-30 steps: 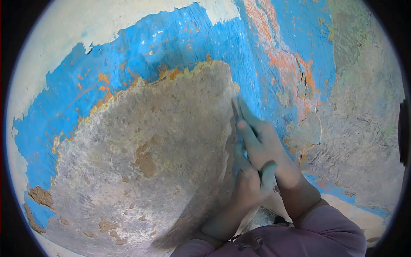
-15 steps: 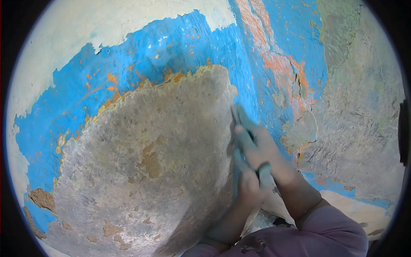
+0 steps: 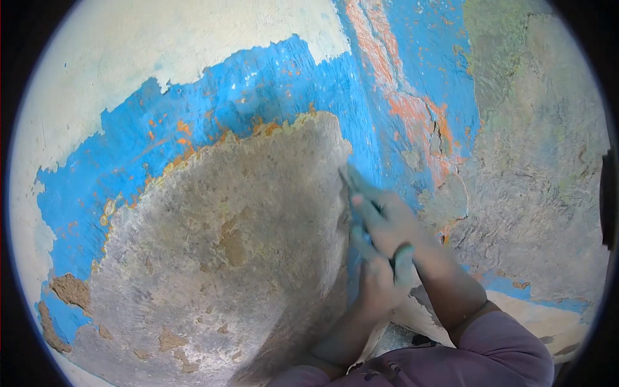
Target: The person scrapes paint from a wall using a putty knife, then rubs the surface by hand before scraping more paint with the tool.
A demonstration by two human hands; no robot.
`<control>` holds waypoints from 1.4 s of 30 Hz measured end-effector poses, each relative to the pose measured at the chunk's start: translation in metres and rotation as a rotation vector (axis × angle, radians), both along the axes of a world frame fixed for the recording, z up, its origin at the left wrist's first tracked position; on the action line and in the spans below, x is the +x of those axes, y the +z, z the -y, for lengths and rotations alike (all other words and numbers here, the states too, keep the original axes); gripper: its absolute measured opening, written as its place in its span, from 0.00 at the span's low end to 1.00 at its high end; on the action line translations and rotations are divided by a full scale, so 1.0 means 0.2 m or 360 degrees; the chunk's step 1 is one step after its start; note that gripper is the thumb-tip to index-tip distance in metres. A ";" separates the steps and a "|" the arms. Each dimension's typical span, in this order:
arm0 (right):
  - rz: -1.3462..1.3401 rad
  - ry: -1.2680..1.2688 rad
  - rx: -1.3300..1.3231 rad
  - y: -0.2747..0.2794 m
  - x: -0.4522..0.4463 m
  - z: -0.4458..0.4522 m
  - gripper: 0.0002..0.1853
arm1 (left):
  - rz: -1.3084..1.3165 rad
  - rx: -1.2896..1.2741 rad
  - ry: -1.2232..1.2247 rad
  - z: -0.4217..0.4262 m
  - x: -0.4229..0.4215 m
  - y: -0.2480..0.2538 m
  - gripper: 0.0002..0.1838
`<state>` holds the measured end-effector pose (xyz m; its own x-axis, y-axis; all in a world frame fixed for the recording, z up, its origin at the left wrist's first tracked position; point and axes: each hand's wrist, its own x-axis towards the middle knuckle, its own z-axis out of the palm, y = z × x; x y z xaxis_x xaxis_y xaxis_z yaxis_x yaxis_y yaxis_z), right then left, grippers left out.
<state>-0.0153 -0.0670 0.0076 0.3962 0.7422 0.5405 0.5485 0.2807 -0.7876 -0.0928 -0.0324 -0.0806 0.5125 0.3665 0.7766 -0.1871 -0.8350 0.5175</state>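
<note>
Head view: showing right hand [image 3: 394,222] just above left hand [image 3: 379,277], overlapping, beside the right edge of the grey patch [image 3: 271,206] on the wall [image 3: 545,258]. Holding right fingers [image 3: 369,211] extended and close together, pointing up along that edge; left fingers [image 3: 365,249] partly bent beneath. Can't tell if pinching a tool or touching the surface. Judging paint coverage partial: bare across the grey patch and rough grey area [image 3: 535,187] at far right, coated in blue paint [image 3: 258,77] above and between, orange-flecked, with pale coating [image 3: 193,39] topmost.
</note>
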 end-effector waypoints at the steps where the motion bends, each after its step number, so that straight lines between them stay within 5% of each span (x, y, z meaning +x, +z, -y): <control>1: 0.0011 -0.0008 0.0020 -0.04 0.01 -0.02 0.26 | 0.0011 0.0020 -0.0008 0.01 0.00 -0.03 0.32; 3: 0.0007 -0.0048 0.0103 -0.09 0.02 -0.08 0.25 | 0.0162 -0.0462 -0.0166 0.01 0.01 -0.02 0.31; 13: 0.0043 -0.0066 0.0128 -0.06 0.02 -0.08 0.25 | 0.0427 -0.0101 -0.0021 -0.01 0.02 0.05 0.34; 16: -0.0203 -0.0095 -0.0153 0.06 0.02 -0.07 0.25 | -0.0075 -0.0517 -0.0052 -0.02 0.01 0.13 0.36; 19: -0.0086 -0.0054 -0.0013 -0.03 0.03 -0.04 0.26 | 0.0092 -0.0098 0.0005 0.02 0.01 0.11 0.35; 21: 0.0385 -0.0172 0.0344 -0.11 0.03 -0.10 0.26 | 0.0472 0.0081 0.0087 0.04 0.01 0.08 0.33; 24: -0.0144 -0.0077 -0.0029 0.04 0.04 -0.09 0.26 | 0.0119 -0.0270 0.0031 -0.05 0.05 0.08 0.31; 28: -0.0033 -0.0049 -0.0115 -0.01 0.08 -0.05 0.26 | 0.0027 -0.0147 -0.0115 0.04 0.02 0.16 0.27; 31: 0.0080 0.0010 0.0103 -0.07 0.07 -0.06 0.26 | 0.0494 0.0105 0.0105 0.06 0.03 0.13 0.23; 33: -0.0044 0.0078 0.0028 0.02 0.08 -0.03 0.26 | -0.0089 -0.0239 -0.0179 0.00 0.04 0.08 0.21; 40: -0.0026 0.0125 0.0019 -0.05 0.08 -0.03 0.26 | 0.0317 0.0156 0.0009 0.03 0.06 0.08 0.22; 42: -0.0097 0.0072 -0.0076 0.04 0.10 -0.06 0.26 | -0.0024 -0.0336 -0.0049 0.00 0.06 0.09 0.22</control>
